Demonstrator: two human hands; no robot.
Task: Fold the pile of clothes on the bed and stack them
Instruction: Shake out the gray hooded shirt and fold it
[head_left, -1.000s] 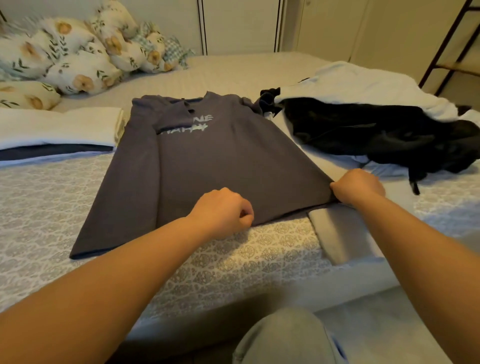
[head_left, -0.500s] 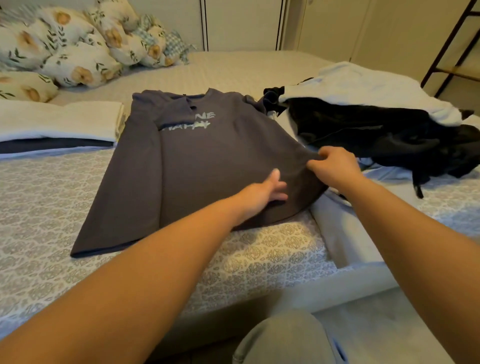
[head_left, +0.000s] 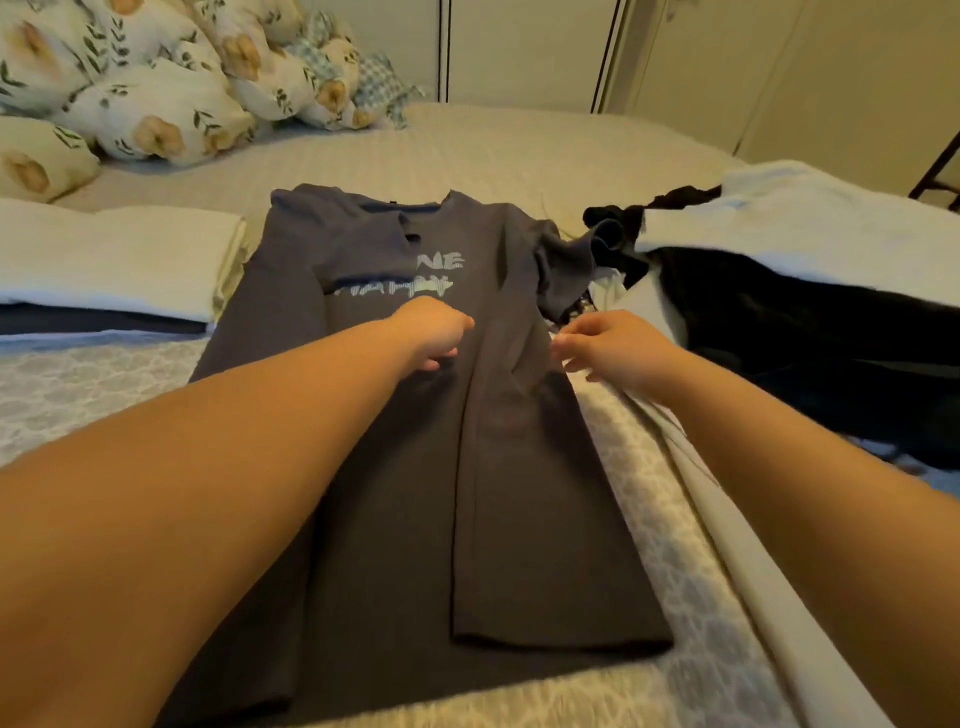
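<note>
Shirt (head_left: 395, 467), dark grey with pale lettering, is laid flat on the bed (head_left: 519, 150), its right side folded inward over the body. Left hand (head_left: 434, 332) is rested on the chest area, fingers curled loosely; whether fabric is gripped cannot be told. Right hand (head_left: 608, 351) is held at the folded edge, fingertips bunched; a pinch cannot be confirmed. Unfolded pile (head_left: 810, 291) is seen right, folded stack (head_left: 109, 260) left, pillows (head_left: 156, 88) behind.
</note>
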